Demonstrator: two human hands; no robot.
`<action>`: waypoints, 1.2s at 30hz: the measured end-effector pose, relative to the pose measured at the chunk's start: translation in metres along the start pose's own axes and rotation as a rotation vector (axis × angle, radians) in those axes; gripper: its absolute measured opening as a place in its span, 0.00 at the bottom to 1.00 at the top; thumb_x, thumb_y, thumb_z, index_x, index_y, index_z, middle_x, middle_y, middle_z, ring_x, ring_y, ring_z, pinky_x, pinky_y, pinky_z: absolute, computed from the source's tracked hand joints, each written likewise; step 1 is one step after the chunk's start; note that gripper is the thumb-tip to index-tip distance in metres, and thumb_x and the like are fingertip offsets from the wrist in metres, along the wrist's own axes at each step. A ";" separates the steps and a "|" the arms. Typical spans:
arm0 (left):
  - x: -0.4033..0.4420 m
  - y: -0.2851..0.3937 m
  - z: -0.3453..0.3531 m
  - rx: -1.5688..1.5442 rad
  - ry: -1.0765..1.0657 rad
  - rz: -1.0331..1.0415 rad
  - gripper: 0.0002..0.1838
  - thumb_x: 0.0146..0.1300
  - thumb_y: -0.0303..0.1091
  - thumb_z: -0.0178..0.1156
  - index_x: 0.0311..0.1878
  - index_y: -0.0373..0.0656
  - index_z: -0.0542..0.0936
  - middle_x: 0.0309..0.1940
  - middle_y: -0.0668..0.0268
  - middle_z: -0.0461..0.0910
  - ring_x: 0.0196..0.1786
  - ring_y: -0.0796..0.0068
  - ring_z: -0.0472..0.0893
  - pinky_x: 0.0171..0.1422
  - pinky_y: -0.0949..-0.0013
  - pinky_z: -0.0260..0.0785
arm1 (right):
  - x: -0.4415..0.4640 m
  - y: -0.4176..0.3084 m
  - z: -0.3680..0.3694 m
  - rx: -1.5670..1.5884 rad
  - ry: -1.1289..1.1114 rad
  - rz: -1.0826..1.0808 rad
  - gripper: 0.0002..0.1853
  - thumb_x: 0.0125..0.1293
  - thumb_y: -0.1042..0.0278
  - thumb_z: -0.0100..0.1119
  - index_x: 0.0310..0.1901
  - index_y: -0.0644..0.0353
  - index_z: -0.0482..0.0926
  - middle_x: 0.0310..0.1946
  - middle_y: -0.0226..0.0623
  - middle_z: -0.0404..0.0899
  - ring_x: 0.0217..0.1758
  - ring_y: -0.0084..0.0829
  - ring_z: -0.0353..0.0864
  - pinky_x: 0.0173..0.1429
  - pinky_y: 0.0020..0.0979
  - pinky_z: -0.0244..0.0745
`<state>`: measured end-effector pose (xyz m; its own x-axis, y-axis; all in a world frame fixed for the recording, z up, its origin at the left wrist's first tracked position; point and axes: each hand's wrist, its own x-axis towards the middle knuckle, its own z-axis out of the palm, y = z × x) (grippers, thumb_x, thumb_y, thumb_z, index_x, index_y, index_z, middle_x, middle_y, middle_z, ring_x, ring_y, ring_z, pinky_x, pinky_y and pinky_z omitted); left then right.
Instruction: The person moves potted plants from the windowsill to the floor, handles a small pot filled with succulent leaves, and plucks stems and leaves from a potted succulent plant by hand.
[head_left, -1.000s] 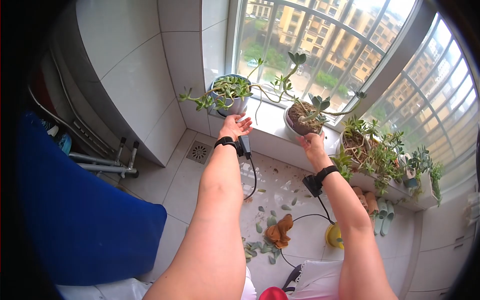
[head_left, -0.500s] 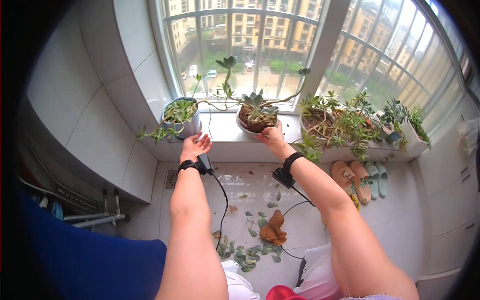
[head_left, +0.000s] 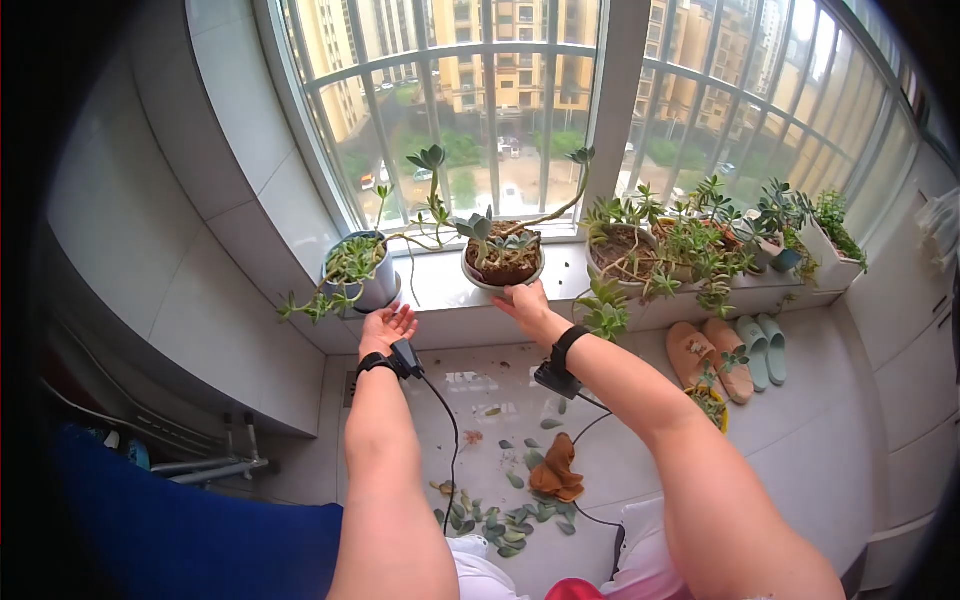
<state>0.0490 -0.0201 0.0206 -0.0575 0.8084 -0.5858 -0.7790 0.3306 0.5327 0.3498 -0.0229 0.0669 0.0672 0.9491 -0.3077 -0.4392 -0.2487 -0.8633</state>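
A round pot of brown soil (head_left: 505,262) with a long-stemmed succulent (head_left: 480,232) stands on the white window ledge (head_left: 430,285). At its lower front rim is my right hand (head_left: 528,306), fingers touching the pot; the fingertips are partly out of sight. Palm up and holding nothing, my left hand (head_left: 388,328) has its fingers apart just below the blue-grey pot (head_left: 372,285) of trailing succulent at the left end of the ledge. Stems reach across between the two pots. Black straps with small boxes and cables are on both wrists.
More potted succulents (head_left: 690,245) line the ledge on the right. Below them are slippers (head_left: 705,355) and a yellow pot (head_left: 712,405). Fallen leaves (head_left: 510,528) and a brown cloth-like item (head_left: 558,470) lie on the floor. Blue material (head_left: 200,540) is at lower left.
The view has turned to the right, so the left pot and ledge appear farther left. The soil pot looks slightly turned, its succulent shifted leftward. My right hand remains at its rim.
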 end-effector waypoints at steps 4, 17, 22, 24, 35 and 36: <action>0.004 -0.003 -0.002 -0.004 0.079 0.023 0.13 0.67 0.28 0.46 0.51 0.40 0.76 0.49 0.57 0.79 0.52 0.60 0.80 0.60 0.48 0.71 | -0.012 -0.003 0.006 -0.067 0.087 0.055 0.28 0.66 0.83 0.51 0.65 0.63 0.56 0.62 0.50 0.66 0.49 0.43 0.83 0.50 0.39 0.89; 0.037 -0.020 -0.041 0.026 0.265 0.216 0.05 0.52 0.24 0.44 0.32 0.41 0.68 0.32 0.64 0.75 0.27 0.63 0.82 0.36 0.56 0.78 | -0.126 0.017 0.027 -0.415 -0.086 0.267 0.36 0.63 0.80 0.49 0.72 0.66 0.51 0.47 0.53 0.78 0.33 0.38 0.87 0.33 0.34 0.85; 0.028 -0.025 -0.063 0.072 0.261 0.087 0.06 0.60 0.29 0.58 0.31 0.45 0.71 0.23 0.68 0.73 0.30 0.66 0.81 0.39 0.58 0.79 | -0.255 0.021 -0.017 -0.700 -0.427 0.358 0.35 0.62 0.77 0.54 0.71 0.63 0.53 0.51 0.51 0.74 0.36 0.36 0.86 0.40 0.33 0.84; 0.038 -0.027 -0.083 0.179 0.248 0.171 0.04 0.62 0.31 0.57 0.35 0.42 0.73 0.26 0.66 0.75 0.33 0.63 0.81 0.39 0.56 0.78 | -0.310 0.021 -0.052 -0.785 -0.524 0.448 0.35 0.61 0.76 0.54 0.71 0.63 0.55 0.47 0.48 0.75 0.35 0.35 0.86 0.40 0.33 0.83; 0.067 0.006 -0.108 0.131 0.249 -0.050 0.07 0.66 0.27 0.47 0.38 0.38 0.75 0.36 0.60 0.80 0.38 0.64 0.81 0.47 0.55 0.79 | -0.322 0.000 -0.216 -0.994 -0.419 0.839 0.16 0.62 0.68 0.54 0.50 0.64 0.77 0.40 0.42 0.81 0.37 0.33 0.87 0.40 0.34 0.84; 0.040 0.005 -0.084 0.056 0.350 -0.048 0.06 0.66 0.27 0.48 0.39 0.37 0.74 0.37 0.59 0.80 0.39 0.62 0.82 0.47 0.54 0.80 | -0.321 -0.001 -0.215 -1.111 -0.515 0.747 0.19 0.63 0.67 0.54 0.54 0.65 0.75 0.44 0.44 0.81 0.39 0.35 0.86 0.42 0.34 0.83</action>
<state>-0.0100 -0.0270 -0.0517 -0.2396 0.5788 -0.7795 -0.7510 0.3983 0.5266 0.5218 -0.3690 0.0806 -0.2947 0.4342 -0.8512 0.7052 -0.5023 -0.5003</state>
